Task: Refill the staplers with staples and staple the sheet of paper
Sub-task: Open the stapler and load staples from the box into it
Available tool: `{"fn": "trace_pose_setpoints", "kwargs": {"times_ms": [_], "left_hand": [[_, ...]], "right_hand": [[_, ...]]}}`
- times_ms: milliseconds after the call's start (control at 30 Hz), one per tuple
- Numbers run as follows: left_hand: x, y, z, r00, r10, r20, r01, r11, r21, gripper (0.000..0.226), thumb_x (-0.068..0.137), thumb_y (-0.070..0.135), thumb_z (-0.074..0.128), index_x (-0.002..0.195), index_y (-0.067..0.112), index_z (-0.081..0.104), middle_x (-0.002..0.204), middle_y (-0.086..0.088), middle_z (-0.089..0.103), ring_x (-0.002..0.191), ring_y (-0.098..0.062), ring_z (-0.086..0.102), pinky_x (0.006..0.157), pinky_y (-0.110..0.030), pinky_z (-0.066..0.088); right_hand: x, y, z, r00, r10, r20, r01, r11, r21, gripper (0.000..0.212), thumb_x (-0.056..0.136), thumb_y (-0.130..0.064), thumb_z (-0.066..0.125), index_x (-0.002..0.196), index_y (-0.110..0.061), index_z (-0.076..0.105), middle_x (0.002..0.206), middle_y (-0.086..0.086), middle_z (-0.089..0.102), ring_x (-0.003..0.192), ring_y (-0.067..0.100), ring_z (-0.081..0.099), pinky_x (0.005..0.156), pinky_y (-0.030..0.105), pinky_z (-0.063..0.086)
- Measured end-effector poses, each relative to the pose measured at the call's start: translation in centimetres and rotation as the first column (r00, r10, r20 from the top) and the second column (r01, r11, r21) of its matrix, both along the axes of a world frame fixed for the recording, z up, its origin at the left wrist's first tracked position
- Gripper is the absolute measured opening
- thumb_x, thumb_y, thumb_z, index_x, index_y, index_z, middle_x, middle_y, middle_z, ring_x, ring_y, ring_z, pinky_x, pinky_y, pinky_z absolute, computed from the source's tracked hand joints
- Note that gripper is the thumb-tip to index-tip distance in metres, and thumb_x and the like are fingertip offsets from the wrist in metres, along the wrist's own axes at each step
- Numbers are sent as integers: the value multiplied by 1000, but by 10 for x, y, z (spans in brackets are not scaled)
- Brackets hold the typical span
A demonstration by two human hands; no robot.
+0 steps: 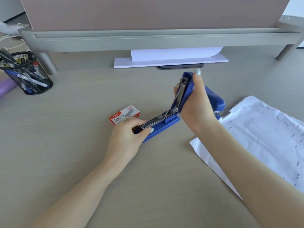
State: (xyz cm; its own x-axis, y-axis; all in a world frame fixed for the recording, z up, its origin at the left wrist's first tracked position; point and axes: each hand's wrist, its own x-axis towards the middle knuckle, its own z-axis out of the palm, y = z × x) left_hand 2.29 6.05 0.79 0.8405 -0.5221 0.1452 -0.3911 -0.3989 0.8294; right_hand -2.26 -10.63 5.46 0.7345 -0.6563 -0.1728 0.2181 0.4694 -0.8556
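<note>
A blue stapler (166, 123) lies on the desk, hinged wide open. My left hand (130, 139) grips the front end of its base and metal staple channel. My right hand (197, 102) holds the raised blue top arm, tilted up and back. A second blue stapler (217, 101) sits just behind my right hand, partly hidden. A red and white box of staples (125, 115) rests on the desk just behind my left hand. A wrinkled white sheet of paper (263, 139), dotted with several staples along its edges, lies to the right under my right forearm.
A black mesh pen holder (28, 74) full of pens stands at the far left, with a purple object (6, 87) beside it. A grey monitor riser (148, 40) spans the back, and white paper sheets (171, 60) lie under it.
</note>
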Motion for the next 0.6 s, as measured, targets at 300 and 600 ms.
{"fn": "trace_pose_setpoints", "kwargs": {"times_ms": [300,600], "left_hand": [[5,1,-1,999,9,37,-9,1000,19,9,79,20,66,87,23,70,85,19,64,91,11,49,68,-1,36],[7,7,0,996,-3,92,-3,998,63,5,80,19,66,83,23,66,84,14,62,87,0,52,69,-8,37]], "right_hand": [[8,-39,-26,985,-160,71,121,915,385,38,97,-42,33,79,-13,50,75,0,56,74,18,59,84,35,46],[15,-49,-38,859,-367,-358,161,856,-491,43,91,-2,29,99,-22,66,91,-8,59,64,4,46,50,5,35]]}}
